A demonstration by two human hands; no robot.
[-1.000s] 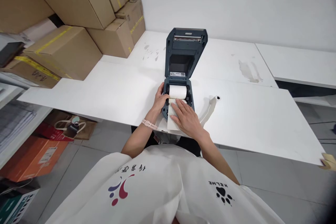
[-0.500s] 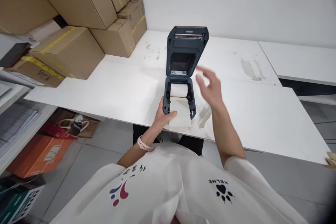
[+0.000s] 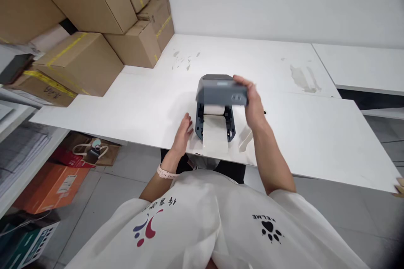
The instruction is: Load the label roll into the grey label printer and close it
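Note:
A dark label printer (image 3: 198,128) stands near the table's front edge, its lid (image 3: 221,92) tilted partway down and blurred by motion. My right hand (image 3: 254,103) grips the lid's right side. Under the lid sits a white label roll (image 3: 213,110), partly covered, and its label strip (image 3: 215,134) runs out over the printer's front toward the table edge. To the left of the printer, apart from it, my left hand (image 3: 183,134) holds nothing, with fingers stretched out. A loose curled paper strip (image 3: 245,139) lies right of the printer, partly behind my right forearm.
Cardboard boxes (image 3: 85,59) with yellow tape are stacked at the table's left end. The white table (image 3: 142,105) has patches of residue (image 3: 304,79) at the right. An orange box (image 3: 47,187) stands below on the left, beside a shelf with papers (image 3: 23,147).
The printer lid has swung from upright down toward the base, with my right hand now on it. My left hand has let go of the label strip and printer side and moved left.

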